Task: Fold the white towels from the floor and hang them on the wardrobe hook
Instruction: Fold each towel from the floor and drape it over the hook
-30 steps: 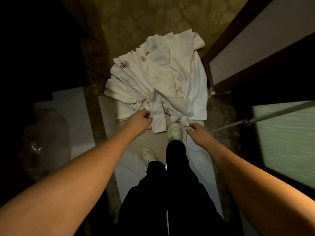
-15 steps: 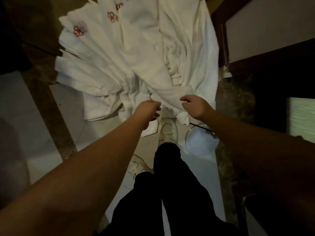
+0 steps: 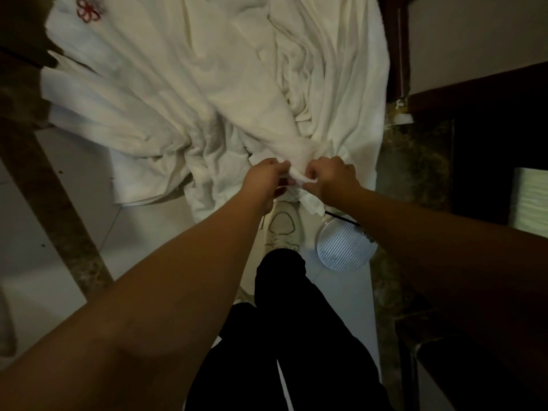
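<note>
A heap of white towels (image 3: 192,93) lies spread on the floor ahead of me, one with a red flower emblem (image 3: 88,10) at the top left. Both hands meet at the heap's near edge. My left hand (image 3: 268,178) pinches the corner of one towel (image 3: 299,173), and my right hand (image 3: 332,178) grips the same corner from the other side. The corner sits just above my white shoe (image 3: 283,225). The wardrobe hook is not in sight.
A round ribbed white disc (image 3: 344,247) with a dark cord lies on the floor to the right of my shoe. A dark wooden door frame (image 3: 396,46) stands at the right, beside a dark marble strip (image 3: 412,161). A brown floor border (image 3: 44,197) runs down the left.
I have leaned closer to the heap, which now fills the top of the view. Both hands came together and took hold of one towel corner.
</note>
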